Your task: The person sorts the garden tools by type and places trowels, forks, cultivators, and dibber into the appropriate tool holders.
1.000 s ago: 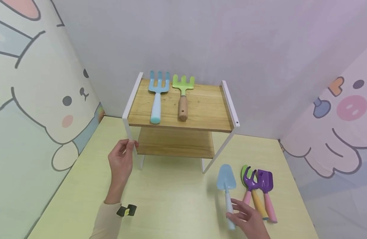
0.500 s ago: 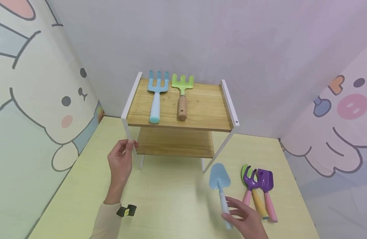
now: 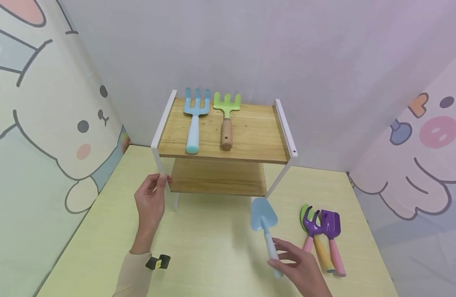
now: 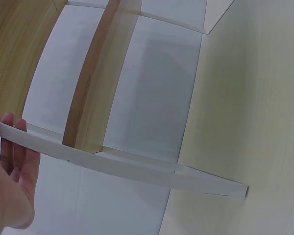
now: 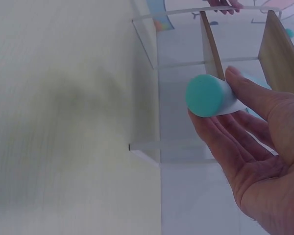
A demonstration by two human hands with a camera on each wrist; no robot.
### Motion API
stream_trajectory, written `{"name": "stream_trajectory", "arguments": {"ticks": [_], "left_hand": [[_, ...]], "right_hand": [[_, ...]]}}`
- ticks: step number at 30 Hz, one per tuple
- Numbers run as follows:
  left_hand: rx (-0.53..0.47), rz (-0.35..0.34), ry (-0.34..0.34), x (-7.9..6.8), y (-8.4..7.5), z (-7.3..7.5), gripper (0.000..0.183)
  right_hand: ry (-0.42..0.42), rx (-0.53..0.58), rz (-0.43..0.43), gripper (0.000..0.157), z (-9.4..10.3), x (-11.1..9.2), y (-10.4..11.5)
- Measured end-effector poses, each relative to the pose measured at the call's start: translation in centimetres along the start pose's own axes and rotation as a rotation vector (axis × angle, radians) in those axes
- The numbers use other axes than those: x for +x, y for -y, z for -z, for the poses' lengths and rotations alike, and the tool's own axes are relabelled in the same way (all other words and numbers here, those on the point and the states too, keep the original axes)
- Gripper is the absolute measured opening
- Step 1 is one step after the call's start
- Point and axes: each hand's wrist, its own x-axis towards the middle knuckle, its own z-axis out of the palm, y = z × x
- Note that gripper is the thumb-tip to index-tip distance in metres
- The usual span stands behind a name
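Trowel [image 5: 206, 96] partly behind right grip [image 5: 262, 166].

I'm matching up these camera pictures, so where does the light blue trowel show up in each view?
Head: the light blue trowel is below and right of centre.
Left wrist: not in it.
Right wrist: its teal-ended handle shows right of centre, slightly high.
Shared landmark: the white-framed shelf.

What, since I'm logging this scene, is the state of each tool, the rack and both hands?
Rack: upright on the table.
Blue trowel: held above the table.
Right hand: gripping the blue trowel.
Left hand: pinching the rack's left front post.
Blue fork: lying on the top shelf, tines rearward.
Green fork: lying beside it, tines rearward.
Purple fork: lying across the green-headed tool.
Green-headed tool: partly covered.
Purple shovel: lying on the table.
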Motion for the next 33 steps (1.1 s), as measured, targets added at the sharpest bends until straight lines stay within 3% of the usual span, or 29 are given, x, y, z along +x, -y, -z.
{"name": "stream_trajectory", "arguments": {"ticks": [4,13,20,33], "left_hand": [[-0.002,-0.009,0.001,0.0,0.0,0.0,0.009],[0.005,-0.005,0.0,-0.1,-0.1,0.0,0.009],[-0.003,-0.014,0.003,-0.1,0.0,0.0,0.01],[0.037,0.016,0.0,-0.2,0.0,0.1,0.01]], "right_hand": [[0.004,-0.013,0.068,0.052,-0.3,0.4,0.3],[-0.007,0.006,0.137,0.05,-1.1,1.7,1.5],[0.021,-0.013,0.281,0.047,-1.2,2.7,2.5],[0.057,0.028,0.278,0.049,-2.4,4.7,4.3]]}}
